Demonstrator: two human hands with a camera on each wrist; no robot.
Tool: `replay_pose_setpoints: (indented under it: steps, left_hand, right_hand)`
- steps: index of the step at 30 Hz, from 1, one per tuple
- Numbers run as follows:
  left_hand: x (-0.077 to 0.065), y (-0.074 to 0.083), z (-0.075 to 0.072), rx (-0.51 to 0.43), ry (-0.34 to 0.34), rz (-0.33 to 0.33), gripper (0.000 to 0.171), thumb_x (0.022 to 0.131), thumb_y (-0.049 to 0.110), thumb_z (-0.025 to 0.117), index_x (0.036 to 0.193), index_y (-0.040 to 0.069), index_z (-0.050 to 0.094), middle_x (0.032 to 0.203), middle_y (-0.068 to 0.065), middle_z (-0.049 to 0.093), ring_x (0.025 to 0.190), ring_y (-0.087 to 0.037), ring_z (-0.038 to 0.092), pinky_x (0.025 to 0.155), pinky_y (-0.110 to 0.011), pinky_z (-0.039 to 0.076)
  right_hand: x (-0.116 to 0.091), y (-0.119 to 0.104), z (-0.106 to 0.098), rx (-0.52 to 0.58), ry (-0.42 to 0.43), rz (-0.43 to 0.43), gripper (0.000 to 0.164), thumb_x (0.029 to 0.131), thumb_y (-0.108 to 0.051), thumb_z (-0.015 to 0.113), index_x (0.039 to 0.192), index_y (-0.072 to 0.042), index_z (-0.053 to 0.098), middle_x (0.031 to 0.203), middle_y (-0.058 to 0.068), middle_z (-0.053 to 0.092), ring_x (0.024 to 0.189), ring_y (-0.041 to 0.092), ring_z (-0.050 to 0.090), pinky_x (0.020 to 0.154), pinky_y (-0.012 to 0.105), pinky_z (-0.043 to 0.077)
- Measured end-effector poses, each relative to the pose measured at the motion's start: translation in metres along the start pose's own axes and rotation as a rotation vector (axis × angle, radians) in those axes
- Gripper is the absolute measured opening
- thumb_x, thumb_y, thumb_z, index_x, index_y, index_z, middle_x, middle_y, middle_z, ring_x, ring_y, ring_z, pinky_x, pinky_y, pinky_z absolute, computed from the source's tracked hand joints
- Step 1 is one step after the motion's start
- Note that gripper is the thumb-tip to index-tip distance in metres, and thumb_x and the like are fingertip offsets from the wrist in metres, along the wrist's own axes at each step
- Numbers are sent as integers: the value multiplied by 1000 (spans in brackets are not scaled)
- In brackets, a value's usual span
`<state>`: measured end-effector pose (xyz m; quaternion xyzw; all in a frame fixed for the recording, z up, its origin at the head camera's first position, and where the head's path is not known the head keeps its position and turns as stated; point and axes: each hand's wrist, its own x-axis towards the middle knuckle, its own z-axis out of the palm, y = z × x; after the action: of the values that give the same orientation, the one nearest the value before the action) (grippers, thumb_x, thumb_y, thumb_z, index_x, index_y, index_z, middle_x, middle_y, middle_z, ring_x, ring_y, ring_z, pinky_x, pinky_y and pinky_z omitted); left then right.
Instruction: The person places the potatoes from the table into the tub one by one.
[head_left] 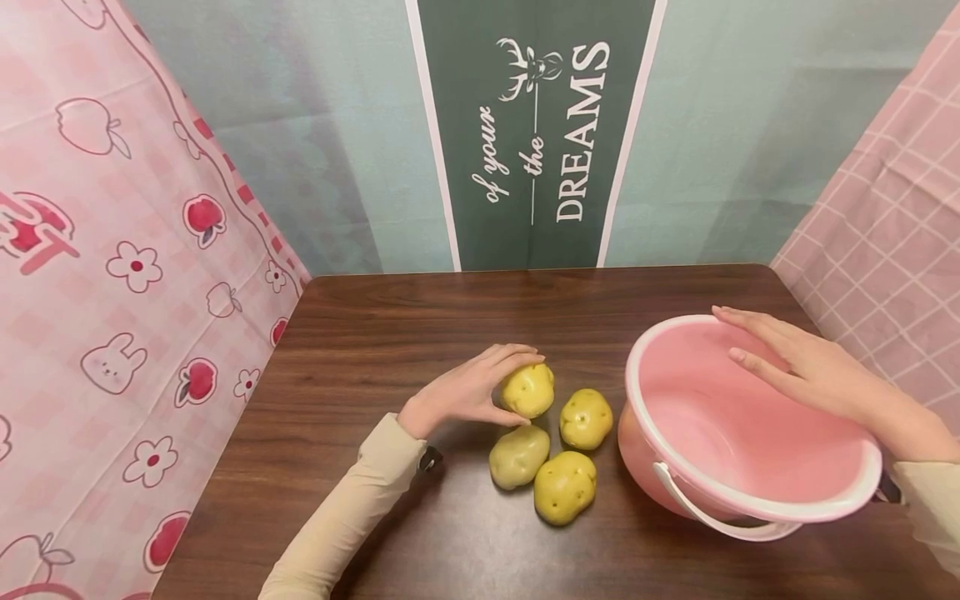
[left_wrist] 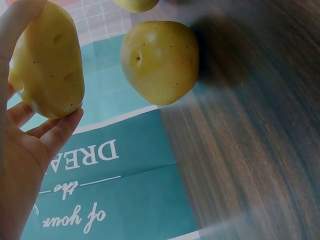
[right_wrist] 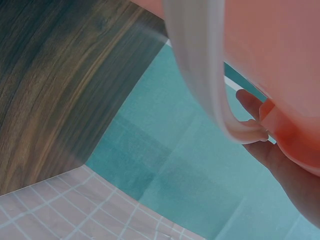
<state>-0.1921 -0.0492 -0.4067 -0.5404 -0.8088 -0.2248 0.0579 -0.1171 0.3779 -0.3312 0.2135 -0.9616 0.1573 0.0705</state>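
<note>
Four potatoes cluster at lower centre of the table (head_left: pixel 360 350). Left hand (head_left: pixel 465 390), fingers curled round the far-left potato (head_left: pixel 528 390). Bucket (head_left: pixel 750 500) lies right of it, tilted; right hand (head_left: pixel 806 367), fingers straight (resting on far rim), is nearer.

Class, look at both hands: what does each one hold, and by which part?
The left hand grips the rear potato around its sides. The right hand rests on the pink bucket at its far rim.

A dark wooden table (head_left: pixel 360 333), a green DREAMS banner (head_left: pixel 536 133), pink curtains (head_left: pixel 112 250).
</note>
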Motion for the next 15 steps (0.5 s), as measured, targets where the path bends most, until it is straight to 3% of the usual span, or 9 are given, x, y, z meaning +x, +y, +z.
replay_pose_setpoints:
  steps: [15]
  left_hand:
    - [10, 4, -2, -33, 26, 19, 80, 71, 49, 74, 136, 15, 41, 137, -2, 41, 121, -12, 41, 100, -26, 38]
  right_hand:
    - [0, -1, -1, 7, -9, 7, 64, 89, -24, 62, 144, -32, 31, 140, 1, 42, 125, -20, 16, 96, -1, 6]
